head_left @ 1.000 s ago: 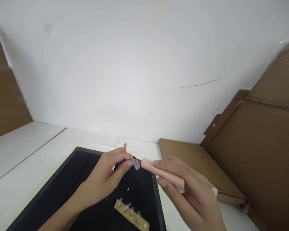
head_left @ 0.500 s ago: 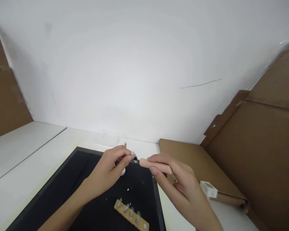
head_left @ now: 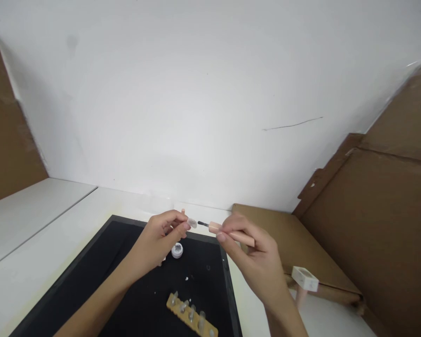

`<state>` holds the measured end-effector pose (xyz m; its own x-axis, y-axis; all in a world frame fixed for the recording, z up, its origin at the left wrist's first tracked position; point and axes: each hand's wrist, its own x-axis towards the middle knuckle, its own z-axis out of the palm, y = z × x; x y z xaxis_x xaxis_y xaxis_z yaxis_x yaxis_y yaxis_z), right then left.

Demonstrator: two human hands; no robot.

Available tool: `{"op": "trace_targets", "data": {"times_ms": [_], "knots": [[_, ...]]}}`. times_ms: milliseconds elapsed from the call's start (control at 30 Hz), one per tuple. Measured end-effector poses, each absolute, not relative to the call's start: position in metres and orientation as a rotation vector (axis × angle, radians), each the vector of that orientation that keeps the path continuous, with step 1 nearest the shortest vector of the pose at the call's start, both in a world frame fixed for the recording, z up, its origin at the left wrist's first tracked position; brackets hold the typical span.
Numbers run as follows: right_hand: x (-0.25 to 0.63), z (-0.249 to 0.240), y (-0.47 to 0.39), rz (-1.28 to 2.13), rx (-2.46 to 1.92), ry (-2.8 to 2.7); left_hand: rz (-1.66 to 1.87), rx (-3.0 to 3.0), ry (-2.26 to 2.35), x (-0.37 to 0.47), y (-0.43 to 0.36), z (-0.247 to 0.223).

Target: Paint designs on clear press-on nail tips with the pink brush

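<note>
Between thumb and forefinger, my left hand (head_left: 156, 241) pinches a clear false nail tip (head_left: 192, 223) above the far part of the black mat. My right hand (head_left: 254, 255) grips a nail polish brush (head_left: 244, 237) by its pink handle. The dark bristles (head_left: 202, 223) point left, just short of the nail tip; I see a narrow gap between them. A small round white pot (head_left: 177, 251) sits on the mat below my left hand. Part of a thin pink thing (head_left: 183, 212) shows behind the left fingers, mostly hidden.
On the black mat (head_left: 126, 248) lies a yellow strip (head_left: 174, 306) with several clear nail tips standing on it. A flat cardboard box (head_left: 280, 224) is at the right, with a white square-headed thing (head_left: 304, 279) on a pink stem in front. A white wall (head_left: 196, 117) rises behind.
My right hand has tilted and drawn the brush slightly right, so its dark bristles now show clear of the nail tip. My left hand has shifted slightly left, uncovering more of the white pot.
</note>
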<state>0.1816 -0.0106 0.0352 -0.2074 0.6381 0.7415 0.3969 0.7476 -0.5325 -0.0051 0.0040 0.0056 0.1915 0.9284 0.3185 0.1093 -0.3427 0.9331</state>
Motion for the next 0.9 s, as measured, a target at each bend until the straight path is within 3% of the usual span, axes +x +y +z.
{"op": "trace_targets", "data": {"times_ms": [533, 900], "knots": [[0.175, 0.039, -0.021, 0.106, -0.554, -1.997, 1.231, 1.684, 0.879, -0.01, 0.003, 0.013], [0.177, 0.038, -0.02, 0.032, -0.624, -1.967, 1.297, 1.743, 0.81, -0.011, -0.005, 0.013]]}}
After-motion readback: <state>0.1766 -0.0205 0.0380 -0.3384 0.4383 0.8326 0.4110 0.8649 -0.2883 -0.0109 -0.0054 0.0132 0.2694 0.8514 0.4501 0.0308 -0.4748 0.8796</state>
